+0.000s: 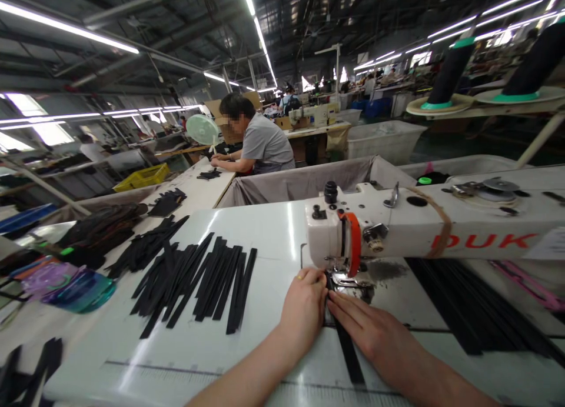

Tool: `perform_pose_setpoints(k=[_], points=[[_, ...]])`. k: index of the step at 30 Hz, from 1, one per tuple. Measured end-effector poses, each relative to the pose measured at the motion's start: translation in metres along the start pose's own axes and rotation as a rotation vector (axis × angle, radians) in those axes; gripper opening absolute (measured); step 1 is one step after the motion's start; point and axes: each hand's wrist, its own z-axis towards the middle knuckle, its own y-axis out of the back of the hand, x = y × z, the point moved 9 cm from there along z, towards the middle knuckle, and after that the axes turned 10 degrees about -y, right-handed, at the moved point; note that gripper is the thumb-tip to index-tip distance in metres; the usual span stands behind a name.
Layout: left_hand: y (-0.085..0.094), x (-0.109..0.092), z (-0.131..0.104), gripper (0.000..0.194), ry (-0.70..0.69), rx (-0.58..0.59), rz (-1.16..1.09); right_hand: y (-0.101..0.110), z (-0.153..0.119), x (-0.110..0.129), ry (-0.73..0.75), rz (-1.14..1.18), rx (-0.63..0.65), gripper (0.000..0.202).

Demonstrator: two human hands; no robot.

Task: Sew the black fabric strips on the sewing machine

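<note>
A black fabric strip (351, 354) lies on the sewing machine's bed, running from the needle area toward me. My left hand (302, 304) is at its far end, left of the presser foot (348, 280), with curled fingertips closed on the strip. My right hand (375, 327) rests along the strip's right side, fingers stretched out fairly flat and touching it; the thumb is hidden. Just above my fingertips is the head of the white sewing machine (326, 233), with an orange guard (353, 245). The needle itself cannot be made out.
Black strips in bunches (176, 277) lie on the left of the table (110, 330). Longer black strips (472, 307) lie under the machine arm. A purple-and-teal container (73, 286) stands at left. Beyond a cloth-lined bin (304, 180), a co-worker (269, 139) sits near a fan (203, 129).
</note>
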Motion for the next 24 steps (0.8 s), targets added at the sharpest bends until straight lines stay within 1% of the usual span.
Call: perform_pose_setpoints(k=[3, 7, 9, 11, 16, 24], points=[[0.002, 0.001, 0.001, 0.019, 0.003, -0.008, -0.020, 0.004, 0.002, -0.008, -0.013, 0.114, 0.048, 0.050], [0.003, 0.000, 0.000, 0.019, 0.004, -0.019, -0.041, 0.009, 0.003, -0.013, -0.042, 0.323, 0.160, 0.033], [0.004, 0.000, -0.001, 0.019, 0.007, -0.019, -0.047, 0.010, 0.004, -0.012, -0.042, 0.386, 0.191, 0.026], [0.004, -0.001, -0.001, 0.019, 0.010, -0.023, -0.050, 0.010, 0.005, -0.012, -0.050, 0.415, 0.199, 0.025], [0.004, -0.001, -0.002, 0.017, 0.018, -0.015, -0.052, 0.007, 0.008, -0.018, -0.078, 0.375, 0.162, 0.029], [0.001, -0.001, -0.003, 0.014, 0.033, 0.011, -0.040, -0.002, 0.014, -0.031, -0.113, 0.185, 0.131, 0.040]])
